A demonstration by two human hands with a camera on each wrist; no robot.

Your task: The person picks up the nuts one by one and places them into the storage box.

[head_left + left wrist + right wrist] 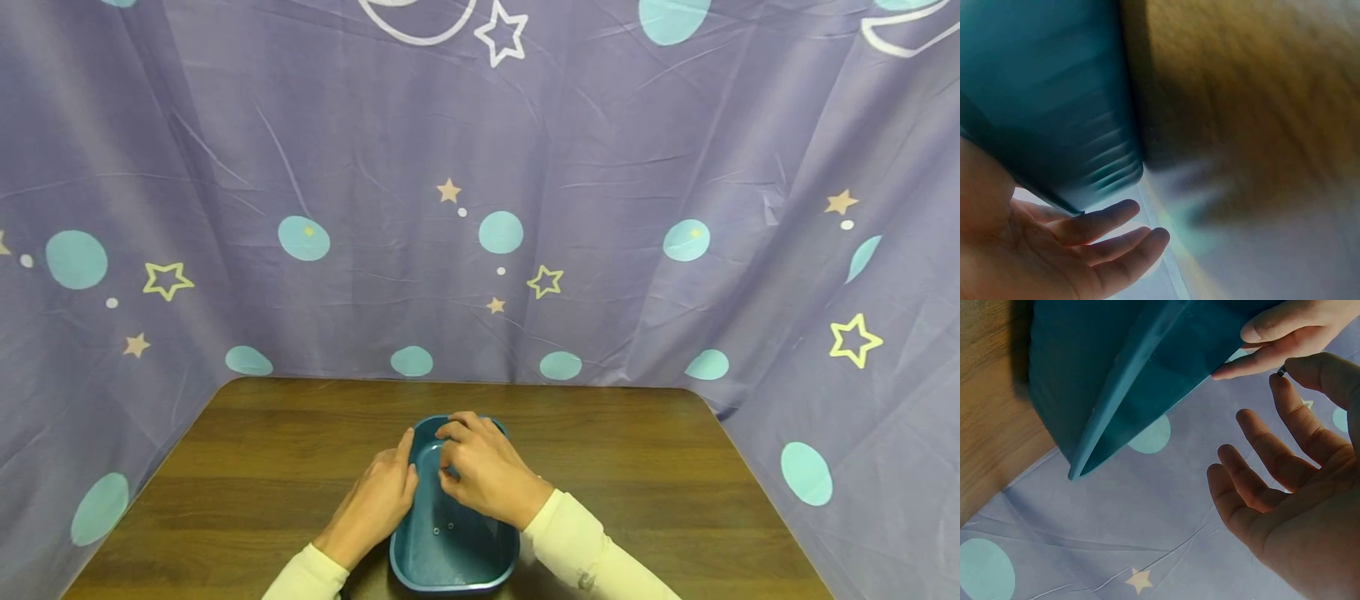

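- Evidently, a person works at a brown wood-grain table (645,483); picture a clock laid on it, twelve at its far edge.
- Towards six o'clock sits a deep teal-blue, round-cornered rectangular tray (420,557), apparently plastic, its long sides running between twelve and six.
- On the tray's floor, just below its middle towards seven o'clock, lie two tiny pale rings (451,526), near each other but apart.
- The left hand (381,496) lies at the tray's ten o'clock, index finger and thumb fairly straight against the rim, other fingers loosely extended outside, not clenched.
- The right hand (486,471) hovers over the tray's one o'clock; thumb and index fingertip pinch a tiny dark piece (1281,371), too small for me to identify. Its other three fingers fan out loosely.
- To do this well, I'd judge, the pinch wants to be light but centred on the pads: something so small could easily slip or flick away.
- Working above the tray seems wise, since a dropped piece would probably land inside; a steady left hand should guard against sliding.
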